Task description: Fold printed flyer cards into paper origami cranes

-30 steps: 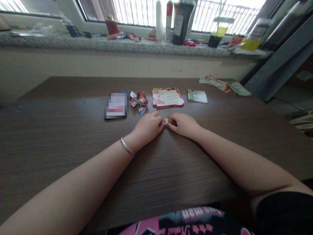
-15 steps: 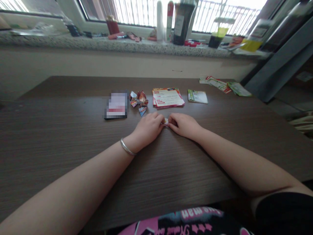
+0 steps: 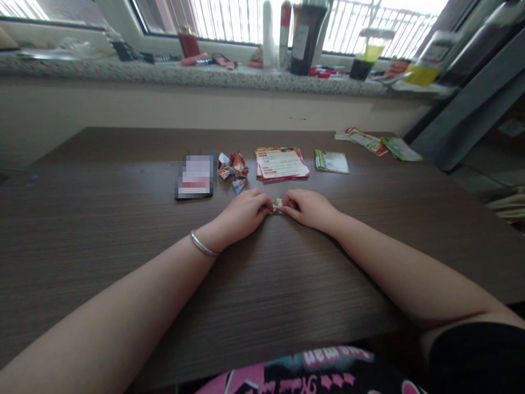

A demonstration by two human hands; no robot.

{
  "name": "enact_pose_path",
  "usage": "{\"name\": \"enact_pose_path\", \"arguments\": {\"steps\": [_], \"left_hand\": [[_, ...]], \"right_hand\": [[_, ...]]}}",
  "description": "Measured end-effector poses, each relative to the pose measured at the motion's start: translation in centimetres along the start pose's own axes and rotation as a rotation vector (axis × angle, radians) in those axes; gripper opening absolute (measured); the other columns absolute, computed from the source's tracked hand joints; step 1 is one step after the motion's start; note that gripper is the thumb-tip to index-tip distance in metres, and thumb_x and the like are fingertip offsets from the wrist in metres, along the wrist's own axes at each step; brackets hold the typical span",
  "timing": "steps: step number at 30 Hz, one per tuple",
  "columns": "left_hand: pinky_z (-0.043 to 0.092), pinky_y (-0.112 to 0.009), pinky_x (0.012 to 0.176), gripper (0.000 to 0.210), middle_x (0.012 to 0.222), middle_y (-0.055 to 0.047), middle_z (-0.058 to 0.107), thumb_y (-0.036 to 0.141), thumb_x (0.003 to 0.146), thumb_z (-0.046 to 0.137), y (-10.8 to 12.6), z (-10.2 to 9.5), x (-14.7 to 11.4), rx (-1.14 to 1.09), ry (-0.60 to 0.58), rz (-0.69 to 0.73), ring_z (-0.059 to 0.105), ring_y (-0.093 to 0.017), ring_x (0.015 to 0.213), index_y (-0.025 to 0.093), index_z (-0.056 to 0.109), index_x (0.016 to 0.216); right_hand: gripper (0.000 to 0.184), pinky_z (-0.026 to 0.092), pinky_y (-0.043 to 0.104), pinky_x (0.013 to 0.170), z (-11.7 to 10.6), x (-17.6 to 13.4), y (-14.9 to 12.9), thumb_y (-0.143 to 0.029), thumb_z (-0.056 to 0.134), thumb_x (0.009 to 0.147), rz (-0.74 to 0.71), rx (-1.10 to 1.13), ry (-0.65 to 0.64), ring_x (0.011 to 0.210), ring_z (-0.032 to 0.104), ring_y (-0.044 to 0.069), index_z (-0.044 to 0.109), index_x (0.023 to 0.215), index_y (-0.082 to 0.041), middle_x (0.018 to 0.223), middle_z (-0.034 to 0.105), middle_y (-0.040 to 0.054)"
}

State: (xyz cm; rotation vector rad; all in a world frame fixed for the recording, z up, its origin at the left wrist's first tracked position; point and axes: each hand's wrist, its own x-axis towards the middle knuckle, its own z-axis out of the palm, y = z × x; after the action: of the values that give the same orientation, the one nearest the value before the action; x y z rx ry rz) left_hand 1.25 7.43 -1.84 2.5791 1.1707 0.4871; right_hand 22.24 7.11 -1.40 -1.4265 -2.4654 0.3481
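Note:
Between my two hands is a small piece of folded printed paper (image 3: 277,206), low over the table. My left hand (image 3: 247,210), a silver bangle on its wrist, pinches the paper's left end. My right hand (image 3: 308,210) has its thumb and fingertips closed on the right end. My fingers cover both ends, so only the light, patterned middle shows. Just beyond my left hand lie folded colourful paper pieces (image 3: 235,171), with pointed, wing-like parts. A stack of printed cards (image 3: 282,163) lies beyond the small paper.
A pixelated flat item (image 3: 195,176) lies left of the folded pieces. To the right are a small green-and-white stack of papers (image 3: 332,162) and scattered leaflets (image 3: 369,142). Bottles and cups crowd the stone windowsill (image 3: 229,76) behind the brown table (image 3: 262,295).
My left hand has shifted slightly left and towards me, and more of the small folded paper shows between my fingers. My right hand has stayed almost in place.

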Motion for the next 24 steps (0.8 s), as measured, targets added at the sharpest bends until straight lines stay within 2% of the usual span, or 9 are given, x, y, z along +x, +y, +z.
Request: {"name": "enact_pose_path", "arguments": {"steps": [7, 11, 16, 20, 24], "left_hand": [[0.049, -0.034, 0.087, 0.014, 0.097, -0.008, 0.062, 0.012, 0.086, 0.055, -0.1, -0.3, 0.0, -0.051, 0.011, 0.008, 0.059, -0.02, 0.092, 0.015, 0.068, 0.091], [0.049, -0.032, 0.087, 0.018, 0.097, -0.007, 0.063, 0.012, 0.087, 0.053, -0.1, -0.6, -0.1, -0.036, 0.004, 0.075, 0.06, -0.019, 0.091, 0.018, 0.07, 0.092], [0.049, -0.031, 0.082, 0.021, 0.096, -0.007, 0.065, 0.013, 0.087, 0.052, 0.3, -1.2, -0.5, 0.14, -0.007, 0.145, 0.061, -0.018, 0.088, 0.019, 0.071, 0.094], [0.049, -0.032, 0.084, 0.024, 0.099, -0.008, 0.066, 0.015, 0.091, 0.047, 1.3, -1.4, -0.8, 0.317, -0.029, 0.195, 0.061, -0.02, 0.093, 0.018, 0.07, 0.098], [0.05, -0.033, 0.079, 0.025, 0.096, -0.008, 0.067, 0.02, 0.094, 0.044, 2.2, -1.6, -1.1, 0.448, -0.057, 0.223, 0.06, -0.021, 0.088, 0.017, 0.068, 0.099]], "right_hand": [[0.013, 0.029, 0.024, 0.058, 0.1, 0.0, 0.2, -0.032, 0.059, 0.086, 0.006, 0.055, -0.003, 0.065, 0.051, 0.013, 0.064, 0.088, -0.02, 0.076, 0.064, 0.0005], [0.013, 0.029, 0.024, 0.058, 0.1, 0.0, 0.2, -0.032, 0.06, 0.086, 0.015, 0.057, -0.005, 0.066, 0.051, 0.013, 0.064, 0.089, -0.02, 0.076, 0.064, 0.0001], [0.013, 0.03, 0.024, 0.059, 0.0, 0.0, 0.3, -0.031, 0.059, 0.087, 0.003, 0.045, -0.002, 0.067, 0.051, 0.013, 0.064, 0.089, -0.02, 0.076, 0.064, 0.0004], [0.013, 0.03, 0.024, 0.06, 0.0, 0.0, 0.5, -0.03, 0.059, 0.086, 0.004, 0.057, 0.013, 0.066, 0.051, 0.013, 0.064, 0.087, -0.019, 0.075, 0.063, 0.0], [0.012, 0.03, 0.023, 0.06, 0.2, 0.1, 1.0, -0.029, 0.06, 0.086, -0.004, 0.077, 0.028, 0.065, 0.05, 0.012, 0.064, 0.088, -0.018, 0.074, 0.062, -0.0004]]}}
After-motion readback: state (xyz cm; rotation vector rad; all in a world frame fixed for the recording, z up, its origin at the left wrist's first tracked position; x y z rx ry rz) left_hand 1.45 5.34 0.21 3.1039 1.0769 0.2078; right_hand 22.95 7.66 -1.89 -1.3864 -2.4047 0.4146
